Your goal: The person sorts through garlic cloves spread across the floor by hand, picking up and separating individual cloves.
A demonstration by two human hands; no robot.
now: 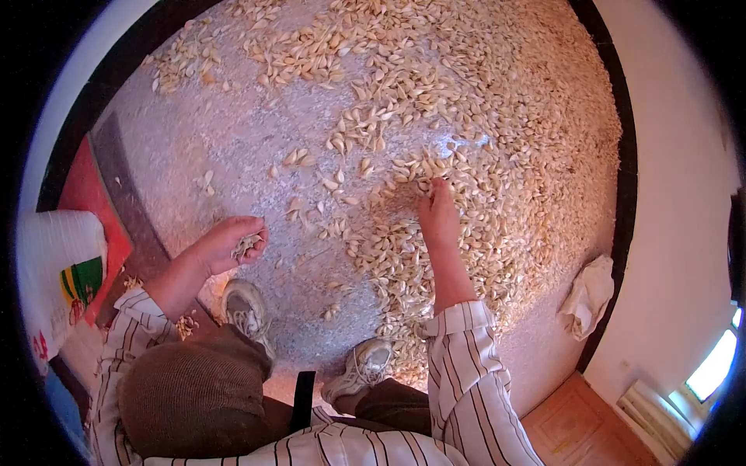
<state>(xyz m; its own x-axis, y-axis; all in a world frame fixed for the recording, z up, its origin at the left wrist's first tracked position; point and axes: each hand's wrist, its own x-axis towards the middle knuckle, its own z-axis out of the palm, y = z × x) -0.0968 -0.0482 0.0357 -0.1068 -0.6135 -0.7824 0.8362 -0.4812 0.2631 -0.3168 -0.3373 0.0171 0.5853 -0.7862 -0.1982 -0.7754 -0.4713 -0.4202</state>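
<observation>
left hand cups garlic cloves while right hand dips into the spread

the left hand (237, 241) is above the left part of the floor (225, 147), its forearm angled out from a rolled striped sleeve (144, 318). its fingers are curled into a loose cup around a small handful of cloves (248, 247), pale and papery. the right hand (440, 213) reaches straight ahead from a second striped sleeve (470, 349), back of the hand up, fingers pointing down and bunched narrow at the garlic cloves (536, 140); whether they grip one cannot be told.

the garlic cloves are curved and pointed, cream to tan. they lie dense toward the floor's right edge, reach along its far edge, and thin into scattered pieces over the dusty, mottled grey-pink middle. a dark border (624, 194) curves along the floor's right edge, with a crumpled, soft-looking whitish cloth or bag (588, 297) against it.

by the near edge are two scuffed, laced, light-coloured shoes: the left shoe (247, 314) on bare floor, the right shoe (361, 369) beside cloves. a ribbed brown fabric (194, 396) covers the left knee. beyond the floor's left edge is a creased white sack (62, 264) with a green and yellow printed patch.
</observation>
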